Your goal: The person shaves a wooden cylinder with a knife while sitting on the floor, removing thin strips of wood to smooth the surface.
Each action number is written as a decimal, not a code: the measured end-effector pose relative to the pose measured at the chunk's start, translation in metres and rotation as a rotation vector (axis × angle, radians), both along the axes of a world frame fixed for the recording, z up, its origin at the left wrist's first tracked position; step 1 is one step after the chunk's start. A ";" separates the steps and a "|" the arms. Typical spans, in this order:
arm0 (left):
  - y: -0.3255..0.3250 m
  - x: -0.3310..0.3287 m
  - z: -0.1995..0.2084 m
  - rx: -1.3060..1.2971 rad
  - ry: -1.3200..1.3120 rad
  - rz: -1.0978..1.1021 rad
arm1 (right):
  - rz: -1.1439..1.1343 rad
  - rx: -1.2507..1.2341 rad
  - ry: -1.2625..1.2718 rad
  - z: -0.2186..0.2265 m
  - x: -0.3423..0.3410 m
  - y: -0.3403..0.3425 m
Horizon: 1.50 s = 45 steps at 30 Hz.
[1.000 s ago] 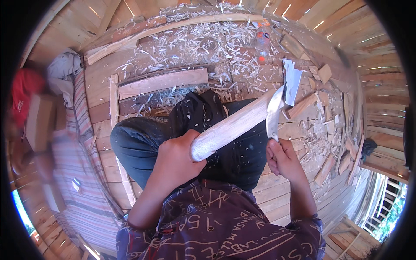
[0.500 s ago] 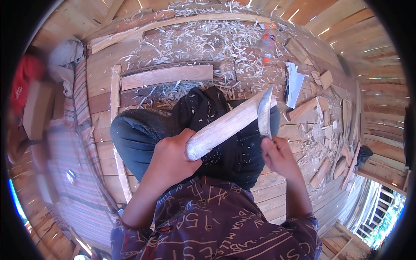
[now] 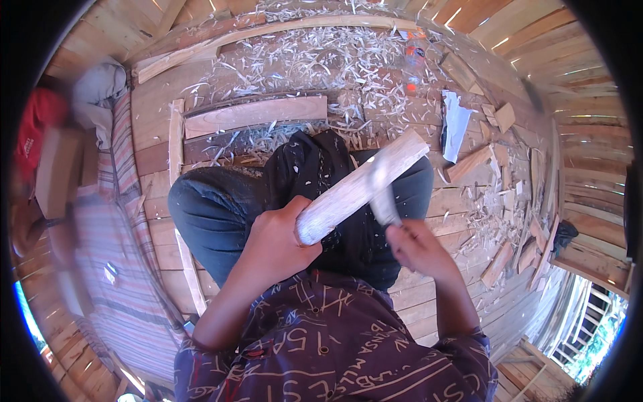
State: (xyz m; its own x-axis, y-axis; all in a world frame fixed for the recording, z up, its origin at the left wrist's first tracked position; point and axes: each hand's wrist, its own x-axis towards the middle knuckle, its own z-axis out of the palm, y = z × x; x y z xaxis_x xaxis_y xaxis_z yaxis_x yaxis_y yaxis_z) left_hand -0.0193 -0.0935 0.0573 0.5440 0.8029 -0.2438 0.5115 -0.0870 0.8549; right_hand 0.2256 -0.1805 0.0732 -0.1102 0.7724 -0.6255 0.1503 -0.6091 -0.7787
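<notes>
A pale, peeled piece of wood [image 3: 355, 191] lies slanted over my lap, its far end up toward the right knee. My left hand [image 3: 284, 234] is closed around its near end. In my right hand [image 3: 418, 248] I grip a knife [image 3: 384, 204] with a curved blade, by its handle, which the fingers mostly hide. The blade is smeared by motion and crosses the middle of the wood; whether it bites in cannot be made out. A dark cloth [image 3: 308, 167] flecked with chips covers my lap beneath the wood.
Shavings [image 3: 301, 57] litter the plank floor ahead. A flat board [image 3: 258, 115], a long wooden strip [image 3: 281, 32], a bottle [image 3: 415, 53] and a whitish sheet [image 3: 455, 124] lie around. Wood offcuts [image 3: 497, 262] are scattered at right; a striped mat [image 3: 127, 228] spreads at left.
The knife has moved from near the wood's far end back toward me, to its middle, with my right hand shifting left and slightly nearer. My left hand moved slightly right with the wood.
</notes>
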 end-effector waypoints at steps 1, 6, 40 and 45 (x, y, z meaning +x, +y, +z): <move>0.001 0.001 0.000 0.009 0.010 0.000 | 0.057 0.008 0.049 -0.006 -0.004 -0.003; 0.002 -0.008 -0.001 -0.012 -0.020 0.038 | -0.366 0.089 0.030 -0.006 0.020 0.010; -0.012 0.034 0.004 -0.078 -0.062 0.137 | 0.029 0.941 -1.289 -0.044 0.007 0.028; -0.011 0.031 -0.005 -0.061 -0.047 0.115 | -0.068 0.813 -1.018 -0.044 -0.010 0.026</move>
